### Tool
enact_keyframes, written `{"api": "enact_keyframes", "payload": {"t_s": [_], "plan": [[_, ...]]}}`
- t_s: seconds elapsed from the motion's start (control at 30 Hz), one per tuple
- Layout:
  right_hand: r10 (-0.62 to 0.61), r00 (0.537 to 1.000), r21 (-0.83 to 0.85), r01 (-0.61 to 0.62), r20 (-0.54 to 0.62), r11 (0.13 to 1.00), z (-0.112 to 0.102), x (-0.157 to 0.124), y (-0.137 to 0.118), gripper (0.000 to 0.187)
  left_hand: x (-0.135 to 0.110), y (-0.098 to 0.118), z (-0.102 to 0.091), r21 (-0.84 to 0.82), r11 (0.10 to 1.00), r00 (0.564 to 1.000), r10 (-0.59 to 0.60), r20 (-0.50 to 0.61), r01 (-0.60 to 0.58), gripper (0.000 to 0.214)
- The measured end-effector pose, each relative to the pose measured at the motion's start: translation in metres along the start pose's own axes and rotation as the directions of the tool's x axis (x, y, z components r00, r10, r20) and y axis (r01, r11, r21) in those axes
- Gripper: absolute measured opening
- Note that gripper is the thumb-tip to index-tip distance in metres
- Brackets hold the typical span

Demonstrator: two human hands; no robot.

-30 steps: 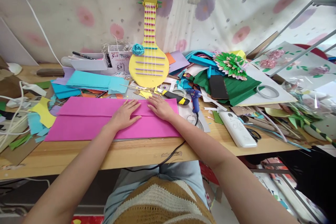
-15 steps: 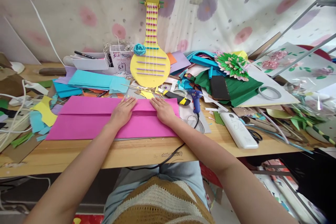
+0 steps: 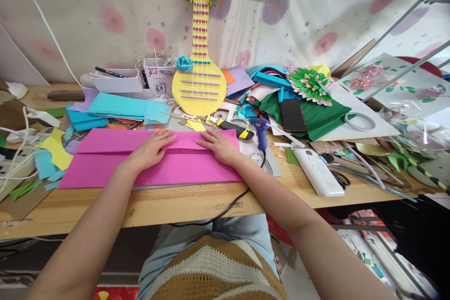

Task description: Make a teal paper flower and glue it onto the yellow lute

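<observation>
A long sheet of bright pink paper (image 3: 105, 161) lies folded lengthwise on the wooden desk (image 3: 176, 204) in front of me. My left hand (image 3: 149, 150) rests flat on it near the middle, fingers stretched out along the fold. My right hand (image 3: 220, 146) lies flat on the same sheet further right, fingers spread and pointing left. Neither hand holds anything.
Behind the sheet stand a yellow paper guitar (image 3: 200, 70), turquoise paper (image 3: 123, 108), a white box (image 3: 117, 82), a yellow-black utility knife (image 3: 234, 128) and a blue glue gun (image 3: 260, 131). To the right lie a phone (image 3: 292, 115), green paper, a white remote (image 3: 318, 171), a tape ring (image 3: 358, 122).
My left hand has slid to the left along the fold of the pink paper. My right hand has stayed almost where it was, pressing the sheet.
</observation>
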State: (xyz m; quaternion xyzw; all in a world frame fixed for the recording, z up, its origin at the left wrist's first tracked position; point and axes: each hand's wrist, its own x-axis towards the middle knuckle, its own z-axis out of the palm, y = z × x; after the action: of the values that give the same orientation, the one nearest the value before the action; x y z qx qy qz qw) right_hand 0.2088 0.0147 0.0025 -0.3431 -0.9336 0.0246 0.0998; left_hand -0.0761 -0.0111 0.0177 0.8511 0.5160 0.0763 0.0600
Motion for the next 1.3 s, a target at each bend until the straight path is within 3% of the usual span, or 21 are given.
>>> {"api": "enact_keyframes", "payload": {"t_s": [0.2, 0.47, 0.83, 0.93, 1.17, 1.3], "plan": [[0.045, 0.999, 0.011, -0.046, 0.029, 0.999, -0.003, 0.001, 0.0, 0.052, 0.004, 0.003, 0.011, -0.016, 0.997, 0.991, -0.073, 0.112, 0.075, 0.058], [-0.127, 0.992, 0.1, 0.123, 0.027, 0.987, -0.002, 0.001, -0.003, 0.047, 0.0, 0.004, 0.01, -0.013, 0.998, 0.989, -0.057, 0.138, 0.059, 0.058], [-0.164, 0.985, 0.083, 0.159, 0.047, 0.984, -0.001, -0.001, -0.004, 0.044, 0.014, 0.024, 0.022, 0.019, 0.993, 0.993, -0.113, -0.045, 0.114, 0.056], [-0.17, 0.985, 0.084, 0.166, 0.039, 0.983, 0.002, -0.001, -0.002, 0.044, 0.02, 0.028, 0.029, 0.034, 0.993, 0.994, -0.112, -0.021, 0.112, 0.06], [-0.137, 0.99, 0.094, 0.134, 0.032, 0.987, 0.005, -0.005, -0.002, 0.045, 0.023, 0.035, 0.027, 0.098, 0.982, 0.98, -0.173, 0.103, 0.163, 0.066], [0.017, 0.999, 0.112, -0.011, -0.049, 0.994, 0.0, 0.004, -0.011, 0.047, 0.023, 0.037, 0.028, 0.122, 0.979, 0.98, -0.176, 0.095, 0.164, 0.066]]}}
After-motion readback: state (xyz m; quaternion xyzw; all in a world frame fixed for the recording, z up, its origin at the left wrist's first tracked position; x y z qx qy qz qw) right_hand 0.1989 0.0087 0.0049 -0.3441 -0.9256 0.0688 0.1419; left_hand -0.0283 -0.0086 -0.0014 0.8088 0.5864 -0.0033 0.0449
